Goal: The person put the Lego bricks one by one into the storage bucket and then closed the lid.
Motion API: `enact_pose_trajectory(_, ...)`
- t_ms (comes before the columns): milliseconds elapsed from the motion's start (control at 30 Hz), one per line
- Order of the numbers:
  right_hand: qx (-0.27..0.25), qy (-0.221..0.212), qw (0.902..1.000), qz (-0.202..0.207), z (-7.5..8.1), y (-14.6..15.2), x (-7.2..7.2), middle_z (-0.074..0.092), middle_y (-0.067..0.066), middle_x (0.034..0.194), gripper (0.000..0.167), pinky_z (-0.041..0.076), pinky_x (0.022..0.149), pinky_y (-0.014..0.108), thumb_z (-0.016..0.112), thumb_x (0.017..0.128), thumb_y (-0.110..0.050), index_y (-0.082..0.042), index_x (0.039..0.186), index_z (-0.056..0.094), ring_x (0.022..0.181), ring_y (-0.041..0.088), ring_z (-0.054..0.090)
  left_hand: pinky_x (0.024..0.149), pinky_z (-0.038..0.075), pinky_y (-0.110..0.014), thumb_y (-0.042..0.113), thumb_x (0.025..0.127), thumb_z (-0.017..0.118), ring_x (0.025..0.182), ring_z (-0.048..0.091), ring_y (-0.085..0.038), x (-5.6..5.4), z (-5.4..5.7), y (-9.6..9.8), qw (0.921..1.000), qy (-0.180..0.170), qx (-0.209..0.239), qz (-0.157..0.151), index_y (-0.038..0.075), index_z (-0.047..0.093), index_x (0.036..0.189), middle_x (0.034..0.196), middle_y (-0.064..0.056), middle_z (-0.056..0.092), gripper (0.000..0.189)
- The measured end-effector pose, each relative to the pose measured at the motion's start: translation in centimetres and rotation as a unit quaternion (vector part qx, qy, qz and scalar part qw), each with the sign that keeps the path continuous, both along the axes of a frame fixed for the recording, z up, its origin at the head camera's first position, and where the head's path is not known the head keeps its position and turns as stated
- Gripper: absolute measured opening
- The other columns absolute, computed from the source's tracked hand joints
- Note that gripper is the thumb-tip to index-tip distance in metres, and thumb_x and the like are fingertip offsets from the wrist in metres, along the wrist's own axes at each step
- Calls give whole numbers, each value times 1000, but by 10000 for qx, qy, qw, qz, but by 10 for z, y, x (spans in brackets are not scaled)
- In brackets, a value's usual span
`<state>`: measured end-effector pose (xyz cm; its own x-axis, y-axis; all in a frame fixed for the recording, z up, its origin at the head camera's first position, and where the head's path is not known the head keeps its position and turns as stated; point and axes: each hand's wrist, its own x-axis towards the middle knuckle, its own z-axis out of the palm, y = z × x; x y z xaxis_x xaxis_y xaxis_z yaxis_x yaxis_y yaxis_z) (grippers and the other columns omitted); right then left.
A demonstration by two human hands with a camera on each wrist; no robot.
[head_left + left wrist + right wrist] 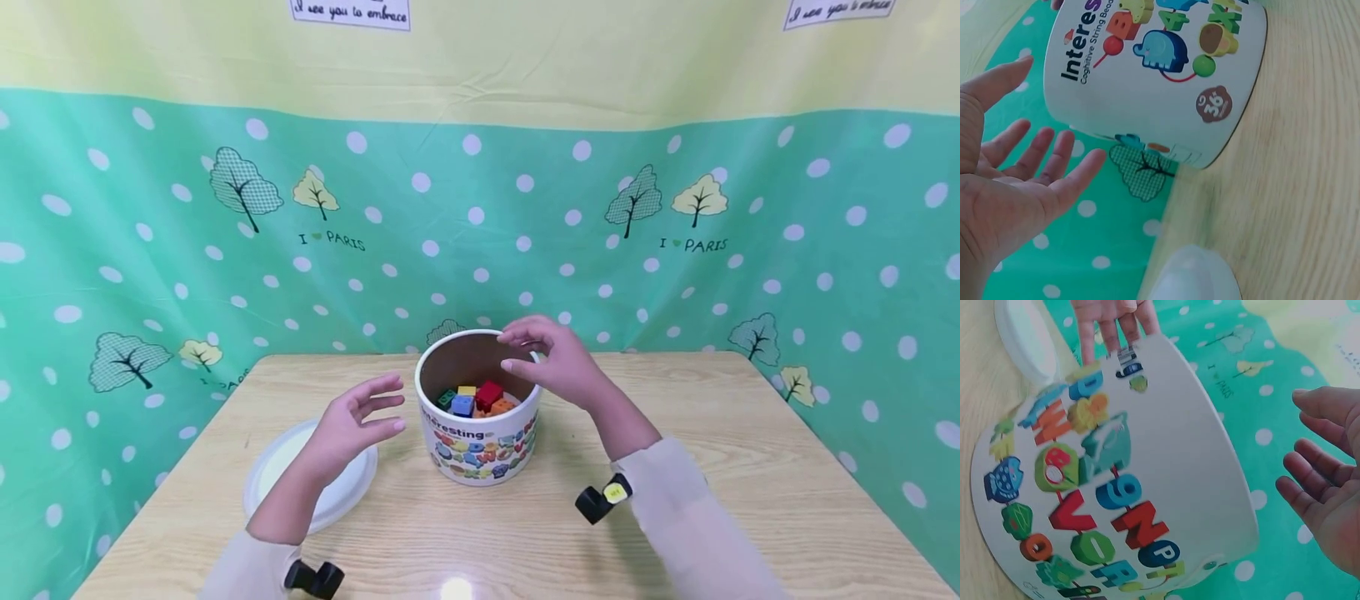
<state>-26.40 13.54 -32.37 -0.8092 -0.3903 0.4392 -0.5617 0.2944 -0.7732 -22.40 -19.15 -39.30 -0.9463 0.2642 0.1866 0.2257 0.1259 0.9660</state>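
Note:
A round white tub (480,450) printed with colourful letters stands upright on the table, its top uncovered. Several toy building blocks (480,400) in red, blue, yellow, green and orange lie at its bottom. My left hand (360,421) is held to the left of the tub, fingers spread and apart from its wall, as the left wrist view also shows. Over the tub's right rim hovers my right hand (551,358), fingers loosely bent with nothing between them. In the right wrist view a gap separates that hand (1329,469) from the tub wall (1172,437).
A round white lid (352,483) lies on the wooden table (750,467), left of the tub and partly under my left forearm. Behind the table hangs a green and yellow printed cloth (480,208). A black wrist camera (600,500) sits on my right sleeve.

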Motion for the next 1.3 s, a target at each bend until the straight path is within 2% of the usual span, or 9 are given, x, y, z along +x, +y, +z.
enact_pose_trajectory(167,-303,221,9993,86,-3,-3,11,59,5,122,27,47,100,46,76,86,-13,-8,112,69,110,30,56,91,53,-29,4,87,72,124,52,-28,9,-1,-12,9995,282,32,154,-3,46,140,138,-16,50,60)
enact_pose_trajectory(333,-658,483,9965,173,-12,-5,24,58,5,123,30,49,97,46,75,86,-9,-7,115,69,107,22,58,92,52,-28,1,87,71,116,56,-16,18,-3,-24,9987,469,95,198,-7,48,136,129,-4,57,55)
enact_pose_trajectory(467,-720,641,9949,297,-20,-10,35,57,7,125,33,51,94,49,76,84,-5,-6,117,68,108,25,58,92,52,-28,-4,87,68,115,57,-16,24,-4,-35,9976,640,228,161,-10,48,135,127,2,59,52)
enact_pose_trajectory(567,-753,642,9941,449,-26,-15,42,57,9,127,36,52,93,47,76,84,-4,-6,119,67,110,29,58,92,52,-28,-8,87,66,115,57,-15,28,-6,-46,9966,745,305,171,-9,49,134,127,3,59,50)
enact_pose_trajectory(700,-939,550,9918,670,-33,-26,51,56,10,128,36,53,93,42,76,83,-2,-6,119,67,113,27,56,90,53,-27,-10,87,64,114,57,-13,33,-6,-63,9956,845,341,221,-10,48,134,128,4,58,49)
enact_pose_trajectory(800,-1108,543,9884,887,-39,-35,56,56,12,126,35,53,91,43,76,83,-1,-5,117,67,110,25,58,89,53,-26,-12,87,63,113,57,-12,37,-7,-75,9945,929,372,316,-11,48,133,127,4,59,48)
enact_pose_trajectory(933,-1333,622,9817,1210,-49,-51,62,57,16,123,33,54,89,43,75,82,2,1,114,67,107,29,59,88,53,-25,-15,87,61,112,58,-10,43,-8,-93,9938,934,375,479,-11,49,133,126,5,60,48)
enact_pose_trajectory(1100,-1397,826,9784,1281,-55,-67,67,59,14,120,31,55,87,41,77,80,4,3,110,67,103,30,60,85,53,-21,-14,88,60,112,58,-7,50,-12,-112,9939,853,312,626,-5,50,135,125,8,61,49)
enact_pose_trajectory(1300,-1094,949,9796,1393,-58,-82,75,59,10,122,32,57,83,39,76,83,-5,-5,114,68,98,20,64,85,51,-17,-15,89,58,113,57,-4,54,-19,-134,9938,822,251,708,-3,50,136,127,8,59,50)
